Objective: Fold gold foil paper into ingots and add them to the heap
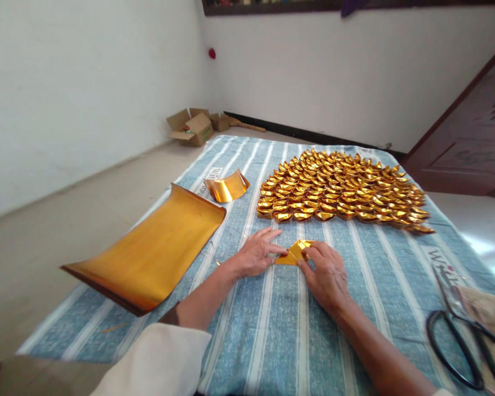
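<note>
A small piece of shiny gold paper, partly folded with a peaked top edge, lies on the striped cloth between my hands. At its left side, my left hand holds the edge with thumb and finger, while its other fingers stretch forward. My right hand pinches the right side, thumb near the lower edge and fingers bent over the top. Beyond them, many folded gold paper ingots stand packed in rows. To the left lie a large curled stack of gold paper sheets and a smaller curved stack of gold paper.
A blue and white striped cloth covers the table. Black-handled scissors lie at the right edge beside a brownish piece of material. An open cardboard box sits on the floor by the wall, and a dark red door stands at right.
</note>
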Motion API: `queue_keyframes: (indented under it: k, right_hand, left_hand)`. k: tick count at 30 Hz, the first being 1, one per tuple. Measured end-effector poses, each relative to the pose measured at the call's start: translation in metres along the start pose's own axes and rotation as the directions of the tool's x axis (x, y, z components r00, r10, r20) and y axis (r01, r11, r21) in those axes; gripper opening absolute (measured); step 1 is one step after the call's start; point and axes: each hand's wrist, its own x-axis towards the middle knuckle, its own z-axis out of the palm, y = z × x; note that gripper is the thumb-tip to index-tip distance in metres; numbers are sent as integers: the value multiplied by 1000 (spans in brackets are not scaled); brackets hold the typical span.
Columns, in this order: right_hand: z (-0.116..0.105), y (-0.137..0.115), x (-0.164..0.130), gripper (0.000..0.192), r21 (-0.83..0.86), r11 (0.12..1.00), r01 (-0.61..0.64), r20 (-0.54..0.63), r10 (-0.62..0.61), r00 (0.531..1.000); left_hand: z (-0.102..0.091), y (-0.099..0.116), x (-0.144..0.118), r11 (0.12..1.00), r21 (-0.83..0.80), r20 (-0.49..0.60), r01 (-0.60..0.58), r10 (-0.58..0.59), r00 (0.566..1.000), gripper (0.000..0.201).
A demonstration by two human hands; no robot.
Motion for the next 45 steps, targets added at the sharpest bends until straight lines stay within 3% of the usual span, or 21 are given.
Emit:
queue_keyframes:
  k: [10,14,17,22,34,41,45]
  right_hand:
    - [-1,-3,0,14,-9,1000,-17,7,17,1000]
    - [-1,-4,1,15,-9,1000,-26,1,26,1000]
    - [-2,-5,1,15,-5,999,-38,18,38,999]
    - [-3,-6,3,17,21,998,-54,41,53,998]
    - [3,4,3,38,156,985,-72,-42,80,996]
    - [-1,9,5,41,210,976,-64,-47,76,996]
    - [0,17,10,30,236,971,-38,-69,56,996]
  left_hand:
    - [-19,-15,-2,990,-102,74,-92,100,992,50]
    - [-18,-11,2,981,-190,-28,-30,26,999,41]
    - [-8,-3,4,989,-147,-110,9,-26,994,33]
    - [8,-1,6,999,-25,-162,30,-33,986,44]
    - [1,-17,5,1000,-4,-73,-29,29,997,50]
    - [-9,9,12,991,121,-28,50,-46,999,50]
    - [-11,28,20,968,240,-41,68,-60,997,30]
